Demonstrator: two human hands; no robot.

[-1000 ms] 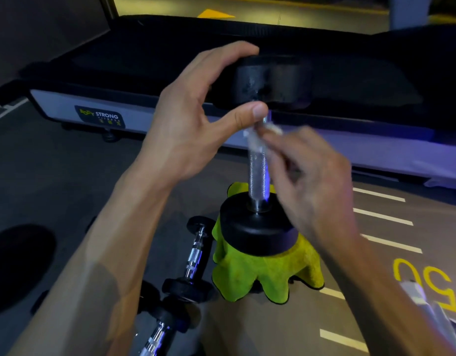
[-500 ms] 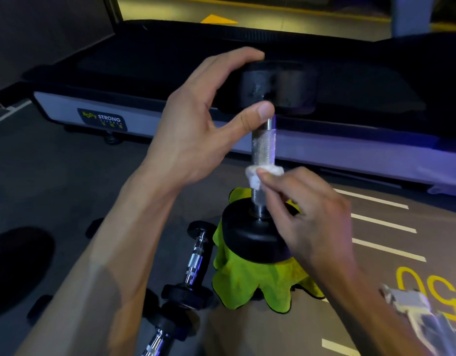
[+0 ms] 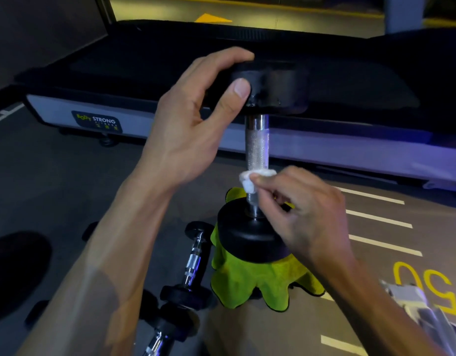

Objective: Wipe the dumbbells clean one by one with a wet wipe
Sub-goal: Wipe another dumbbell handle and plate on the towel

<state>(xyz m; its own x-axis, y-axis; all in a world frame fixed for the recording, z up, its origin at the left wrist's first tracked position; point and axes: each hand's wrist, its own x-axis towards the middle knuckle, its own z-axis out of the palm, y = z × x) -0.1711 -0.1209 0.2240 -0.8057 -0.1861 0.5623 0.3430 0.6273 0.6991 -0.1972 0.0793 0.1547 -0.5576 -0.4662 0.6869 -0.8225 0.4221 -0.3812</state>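
Observation:
A black dumbbell (image 3: 256, 147) with a knurled chrome handle stands upright, its lower head on a yellow-green cloth (image 3: 250, 283). My left hand (image 3: 188, 129) grips the dumbbell's top head between thumb and fingers. My right hand (image 3: 304, 214) pinches a crumpled white wet wipe (image 3: 250, 179) against the lower part of the handle, just above the bottom head.
Two smaller dumbbells (image 3: 193, 260) lie on the dark floor to the lower left. A low treadmill (image 3: 98, 109) with a "Body Strong" label runs across behind. White floor lines and a yellow "50" (image 3: 424, 286) are at the right, beside a pale packet (image 3: 422, 304).
My right hand slid the wipe down the handle from near the top head to the lower part. My left thumb shifted from the handle onto the top head's side.

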